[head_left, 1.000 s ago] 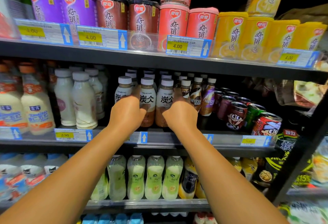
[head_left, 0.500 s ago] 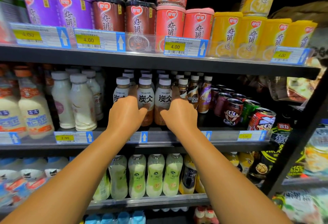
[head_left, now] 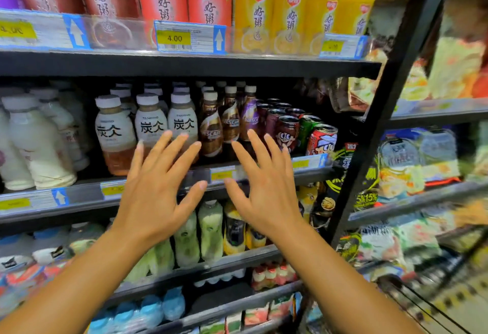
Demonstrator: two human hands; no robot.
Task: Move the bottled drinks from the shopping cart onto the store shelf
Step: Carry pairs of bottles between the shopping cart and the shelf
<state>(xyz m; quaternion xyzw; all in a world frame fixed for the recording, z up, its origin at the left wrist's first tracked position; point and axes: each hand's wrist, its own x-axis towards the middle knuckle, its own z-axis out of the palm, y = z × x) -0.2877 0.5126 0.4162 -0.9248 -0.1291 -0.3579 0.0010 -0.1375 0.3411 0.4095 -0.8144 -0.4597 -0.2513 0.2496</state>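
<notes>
Both hands empty, fingers spread apart and straight: left hand (head_left: 151,199) and right hand (head_left: 266,191) hover just in front of the middle shelf (head_left: 79,196) edge, gripping nothing. Likely the coffee bottles (head_left: 150,125) are set and the hands are free for another load. Bottles stand on that shelf just behind the hands, long axis vertical, caps up, labels facing out for shoppers. Cart not visible.

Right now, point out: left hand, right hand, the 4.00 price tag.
left hand (head_left: 155,193), head view, back of the hand.
right hand (head_left: 266,191), head view, back of the hand.
4.00 price tag (head_left: 173,38), head view, yellow price patch.
</notes>
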